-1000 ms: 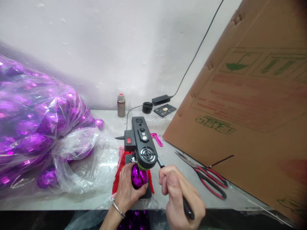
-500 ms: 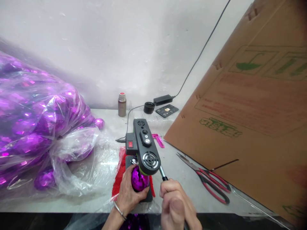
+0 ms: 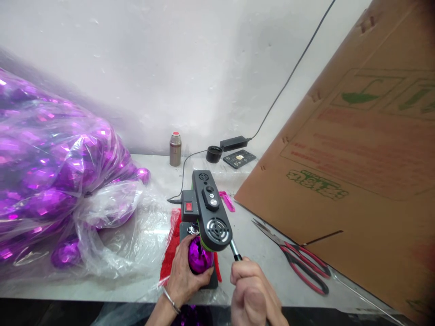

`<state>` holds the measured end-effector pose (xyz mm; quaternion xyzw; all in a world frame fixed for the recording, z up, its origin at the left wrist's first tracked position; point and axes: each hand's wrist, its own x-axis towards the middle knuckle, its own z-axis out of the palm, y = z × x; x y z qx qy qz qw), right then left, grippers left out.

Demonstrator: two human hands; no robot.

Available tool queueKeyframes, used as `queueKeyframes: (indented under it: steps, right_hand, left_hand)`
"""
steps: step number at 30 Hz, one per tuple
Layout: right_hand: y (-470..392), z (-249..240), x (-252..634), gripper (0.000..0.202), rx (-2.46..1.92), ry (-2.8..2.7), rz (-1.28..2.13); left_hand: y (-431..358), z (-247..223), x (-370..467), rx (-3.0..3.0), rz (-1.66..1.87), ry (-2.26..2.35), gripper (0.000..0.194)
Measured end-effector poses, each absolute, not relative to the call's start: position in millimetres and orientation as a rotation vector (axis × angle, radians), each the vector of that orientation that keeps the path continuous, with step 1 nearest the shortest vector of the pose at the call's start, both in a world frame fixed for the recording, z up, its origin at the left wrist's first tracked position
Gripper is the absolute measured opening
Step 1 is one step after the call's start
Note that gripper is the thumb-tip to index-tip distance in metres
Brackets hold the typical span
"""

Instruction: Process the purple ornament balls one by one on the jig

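Shiny and purple, a faceted ball [image 3: 200, 256] sits under the front end of a black machine [image 3: 211, 203] with a red switch. My left hand [image 3: 183, 271] is wrapped round the ball's left and lower side, thumb at its lower right. To the right, my right hand [image 3: 253, 290] is closed round the dark grip of a metal lever [image 3: 235, 250] that reaches up to the machine. The machine's base stands on a red cloth [image 3: 170, 249]. The ball's top is hidden beneath the machine's head.
A clear bag of purple balls [image 3: 50, 163] fills the left. Large scissors [image 3: 295, 256] lie at right beside a big cardboard box [image 3: 340, 181]. Behind the machine are a flask [image 3: 175, 150], a black cup [image 3: 214, 155], a power adapter [image 3: 234, 143] and a pink piece [image 3: 227, 201].
The whole view has shifted slightly, so things appear a little further right. Both hands keep their holds, on the ball and on the lever.
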<state>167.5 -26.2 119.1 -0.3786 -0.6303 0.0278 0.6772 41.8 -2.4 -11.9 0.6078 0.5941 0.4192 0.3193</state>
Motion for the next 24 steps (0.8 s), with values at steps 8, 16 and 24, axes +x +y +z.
queueKeyframes:
  steps: [8,16,24]
  right_hand:
    - [-25,115,167,0.047,-0.834,-1.392,0.057]
    - [-24,110,169,0.045,-0.816,-1.417,0.059]
    - [-19,107,167,0.047,-0.811,-1.392,0.047]
  left_hand:
    - [-1,-13,43,1.630,1.117,1.545,0.079]
    - [-1,-12,45,1.599,1.124,1.538,0.079]
    - [2,-6,46,1.589,1.149,1.511,0.077]
